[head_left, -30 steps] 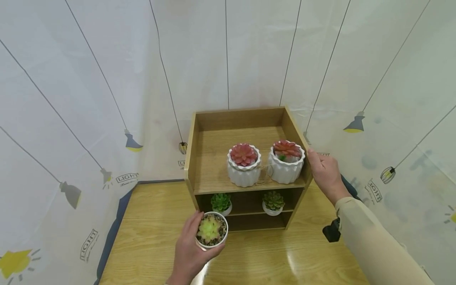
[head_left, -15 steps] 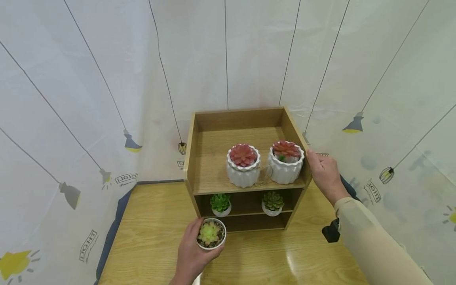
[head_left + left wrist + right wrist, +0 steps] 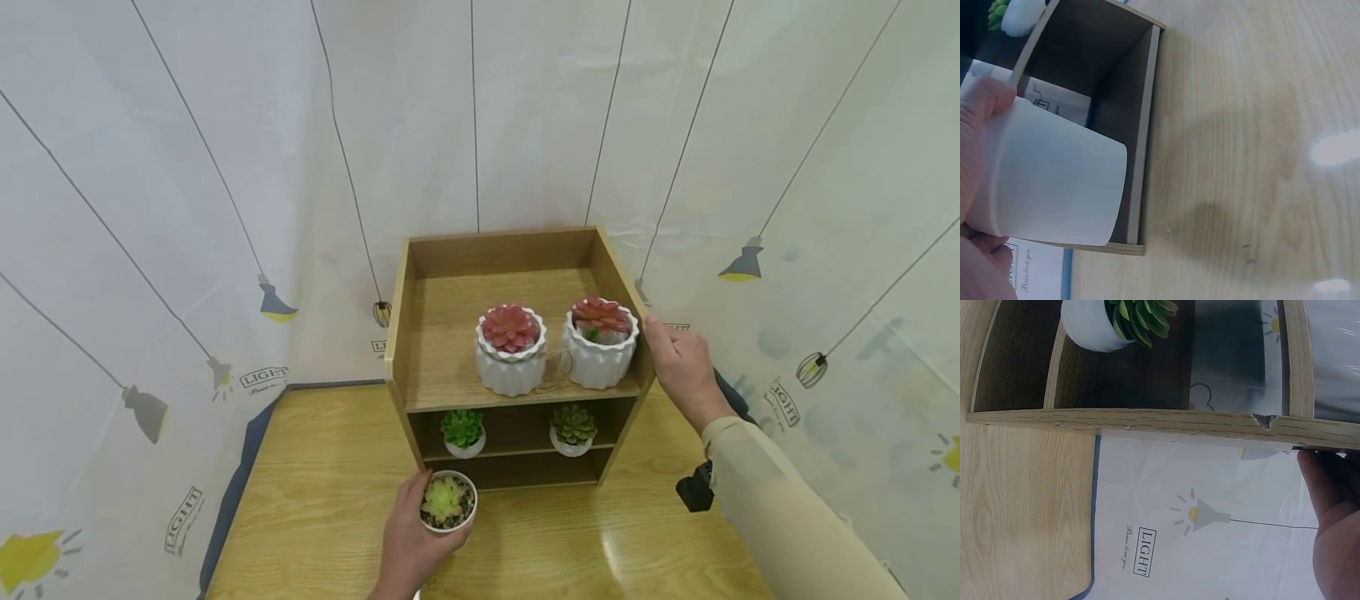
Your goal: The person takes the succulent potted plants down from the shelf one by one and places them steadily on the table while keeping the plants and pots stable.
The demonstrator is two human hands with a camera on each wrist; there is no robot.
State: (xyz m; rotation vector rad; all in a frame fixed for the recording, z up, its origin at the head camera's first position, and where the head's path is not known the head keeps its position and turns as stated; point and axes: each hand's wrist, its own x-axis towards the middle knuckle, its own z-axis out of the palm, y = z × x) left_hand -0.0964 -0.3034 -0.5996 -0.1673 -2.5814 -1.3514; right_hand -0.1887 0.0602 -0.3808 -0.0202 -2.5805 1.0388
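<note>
My left hand (image 3: 417,537) grips a white pot with a yellow-green succulent (image 3: 446,500), held low in front of the left end of the wooden shelf (image 3: 442,325). In the left wrist view, the pot's smooth wall (image 3: 1060,175) overlaps the bottom compartment, the thumb at its rim. At the shelf's right side panel, my right hand (image 3: 686,367) holds the edge; the right wrist view shows a finger (image 3: 1316,487) against the panel's outer face. On the middle level stand two green succulents in white pots, one left (image 3: 463,432) and one right (image 3: 573,427).
The shelf's top level bears two fluted white pots with red succulents, one near the middle (image 3: 510,373) and one at the right (image 3: 600,365). A wooden table (image 3: 322,483) lies beneath. Lamp-printed white sheeting (image 3: 540,125) surrounds it at the back and sides.
My left hand has lowered the potted succulent slightly towards the table, in front of the bottom level. The right hand has stayed on the shelf's side.
</note>
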